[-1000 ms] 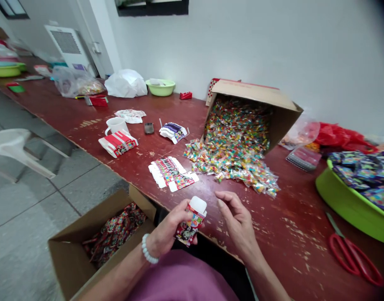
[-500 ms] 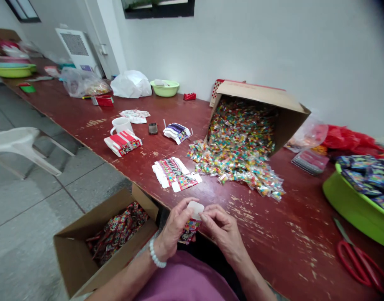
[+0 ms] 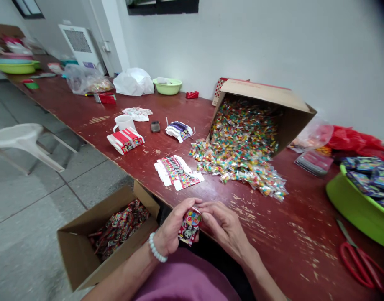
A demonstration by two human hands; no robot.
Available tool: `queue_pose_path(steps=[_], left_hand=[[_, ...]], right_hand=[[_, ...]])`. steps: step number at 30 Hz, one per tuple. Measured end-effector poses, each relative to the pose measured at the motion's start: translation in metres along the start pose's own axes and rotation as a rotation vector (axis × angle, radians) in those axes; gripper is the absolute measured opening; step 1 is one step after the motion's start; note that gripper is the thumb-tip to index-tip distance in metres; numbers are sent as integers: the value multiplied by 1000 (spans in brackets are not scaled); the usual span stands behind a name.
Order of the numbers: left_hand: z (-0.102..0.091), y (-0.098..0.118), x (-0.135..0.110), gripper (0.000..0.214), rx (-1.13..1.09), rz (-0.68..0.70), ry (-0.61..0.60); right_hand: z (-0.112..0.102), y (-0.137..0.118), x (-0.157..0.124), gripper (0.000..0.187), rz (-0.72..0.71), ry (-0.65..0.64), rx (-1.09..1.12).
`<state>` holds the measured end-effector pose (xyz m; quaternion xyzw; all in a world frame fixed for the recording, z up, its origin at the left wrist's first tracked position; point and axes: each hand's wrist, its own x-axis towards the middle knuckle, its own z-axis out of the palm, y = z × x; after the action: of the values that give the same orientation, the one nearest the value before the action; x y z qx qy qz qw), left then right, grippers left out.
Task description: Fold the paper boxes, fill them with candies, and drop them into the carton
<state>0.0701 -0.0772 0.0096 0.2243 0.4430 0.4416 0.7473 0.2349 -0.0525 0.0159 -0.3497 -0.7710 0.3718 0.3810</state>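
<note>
The left hand [image 3: 174, 225] wraps a small printed carton [image 3: 190, 226] by the edge of a worn red table [image 3: 273, 238]; the right hand [image 3: 225, 225], half-curled, meets its top, grip unclear. Light, even pressure should prevent creases.

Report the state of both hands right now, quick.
Left hand: closed, holding the small rectangular red multicoloured cardboard box.
Right hand: partly curled, fingers at the box's top end; whether it grips cannot be told.
</note>
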Motion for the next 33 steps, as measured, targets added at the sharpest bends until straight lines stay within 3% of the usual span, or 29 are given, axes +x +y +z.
queue_pose_path(steps=[5, 8, 13, 15, 19, 23, 33], left_hand=[[2, 1, 0, 42, 125, 109, 45], [4, 0, 0, 55, 124, 74, -15], [3, -2, 2, 73, 92, 31, -133], [1, -2, 2, 72, 136, 42, -143], [-1, 1, 0, 68, 242, 85, -124], [-1, 3, -3, 66, 296, 83, -132], [-4, -2, 2, 47, 109, 56, -79]], right_hand=[[5, 2, 1, 15, 143, 55, 46], [5, 2, 2, 14, 152, 45, 16], [6, -2, 6, 16, 330, 24, 480], [7, -3, 7, 14, 340, 20, 556], [9, -4, 7, 8, 291, 72, 386], [7, -5, 5, 11, 342, 5, 470], [8, -7, -4, 16, 120, 6, 171]])
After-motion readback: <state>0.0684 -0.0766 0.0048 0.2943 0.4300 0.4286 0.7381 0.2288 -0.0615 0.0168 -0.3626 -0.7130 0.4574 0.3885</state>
